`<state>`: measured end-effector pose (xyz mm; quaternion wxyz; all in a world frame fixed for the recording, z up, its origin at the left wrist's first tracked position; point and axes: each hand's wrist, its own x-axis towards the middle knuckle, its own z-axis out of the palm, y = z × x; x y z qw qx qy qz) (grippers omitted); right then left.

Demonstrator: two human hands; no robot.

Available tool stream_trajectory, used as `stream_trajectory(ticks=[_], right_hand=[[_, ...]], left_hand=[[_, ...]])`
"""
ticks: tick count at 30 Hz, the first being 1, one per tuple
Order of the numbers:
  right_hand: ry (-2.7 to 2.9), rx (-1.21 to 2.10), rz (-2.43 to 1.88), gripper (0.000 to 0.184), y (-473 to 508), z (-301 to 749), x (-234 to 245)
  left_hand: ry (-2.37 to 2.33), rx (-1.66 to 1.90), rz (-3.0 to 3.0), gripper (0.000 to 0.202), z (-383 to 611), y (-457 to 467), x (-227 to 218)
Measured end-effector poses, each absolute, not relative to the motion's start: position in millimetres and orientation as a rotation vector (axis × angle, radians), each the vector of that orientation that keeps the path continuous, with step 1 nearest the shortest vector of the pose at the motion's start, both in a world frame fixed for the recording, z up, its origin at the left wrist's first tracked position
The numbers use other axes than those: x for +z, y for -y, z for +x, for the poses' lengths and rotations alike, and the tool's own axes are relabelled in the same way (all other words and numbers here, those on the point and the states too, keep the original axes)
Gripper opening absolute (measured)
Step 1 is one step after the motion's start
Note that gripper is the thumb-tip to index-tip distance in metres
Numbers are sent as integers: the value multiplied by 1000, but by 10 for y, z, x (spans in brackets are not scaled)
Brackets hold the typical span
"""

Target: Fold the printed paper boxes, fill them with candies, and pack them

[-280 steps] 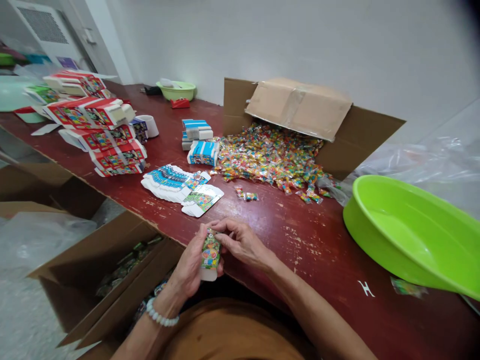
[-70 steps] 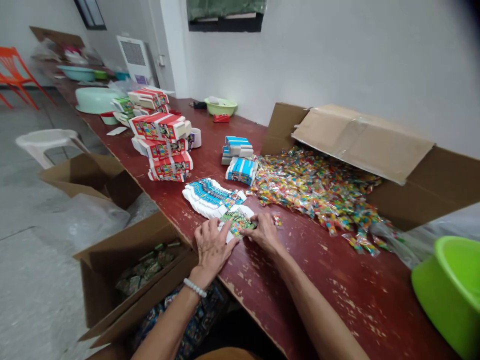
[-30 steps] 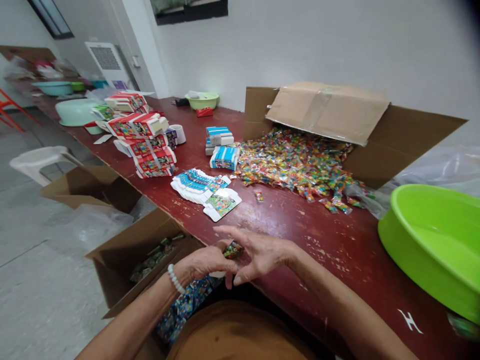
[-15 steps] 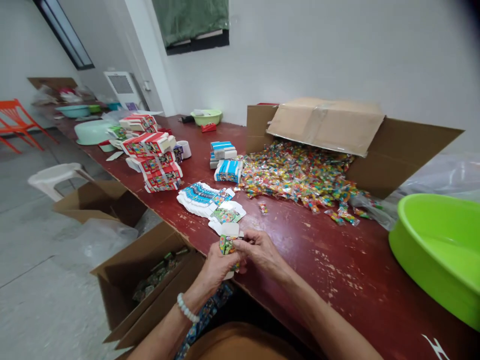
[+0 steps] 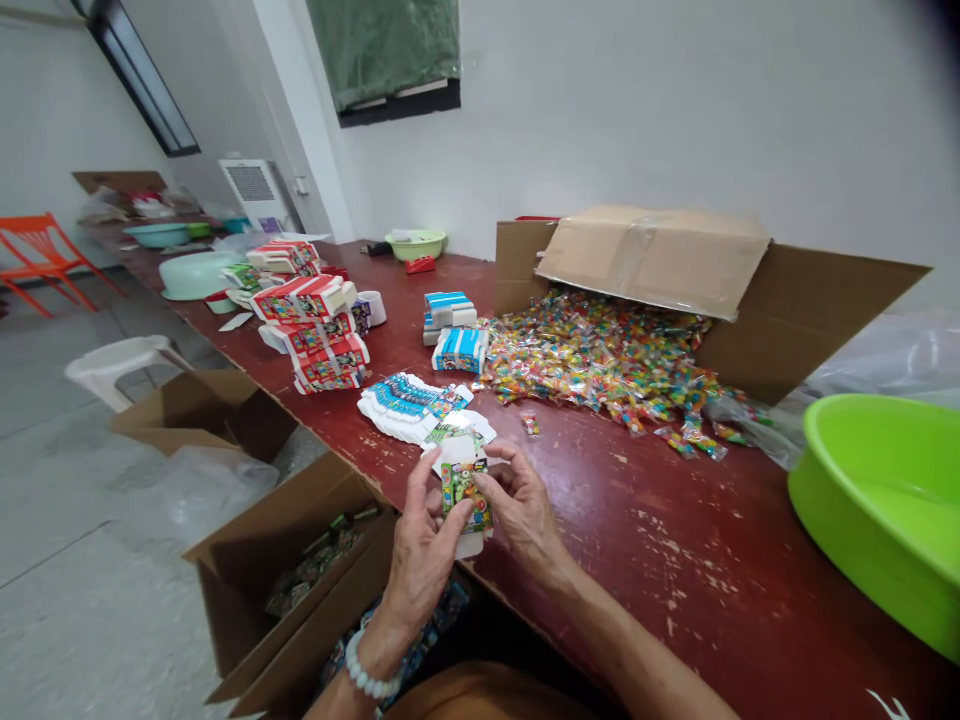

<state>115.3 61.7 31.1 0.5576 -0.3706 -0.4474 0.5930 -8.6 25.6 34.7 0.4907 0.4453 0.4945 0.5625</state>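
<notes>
Between my hands is a small green printed candy box (image 5: 463, 488), its white end flaps sticking out at top and bottom. My left hand (image 5: 426, 530) grips its left side, thumb across the front. My right hand (image 5: 526, 510) holds the right side, with the thumb on the printed face. Just beyond lies a fanned row of flat blue and white boxes (image 5: 409, 405), and a green flat box (image 5: 457, 428) rests at its near end. One wrapped candy (image 5: 530, 424) sits alone on the red table (image 5: 600, 530) past my right hand.
A big pile of wrapped candies (image 5: 592, 350) spills from a tipped cardboard carton (image 5: 652, 255). Bundled red boxes (image 5: 322, 335) and blue boxes (image 5: 459, 348) stand on the table. A green basin (image 5: 862, 520) is at right; an open carton (image 5: 292, 580) sits below the table's left edge.
My hands have spread slightly apart around the box, and its printed front now faces me more fully. The view has shifted a little.
</notes>
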Motion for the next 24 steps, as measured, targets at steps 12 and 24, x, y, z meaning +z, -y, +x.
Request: stream_trajectory(ticks=[12,24], right_hand=[[1385,1492,-927,44,-861,1341,348],[1315,1613,-854,45,-795,1219,398]], left_hand=[[-1152,1146,1109,36,-249,-307,332],[-1174,1307,1124,30,-263,-246,477]])
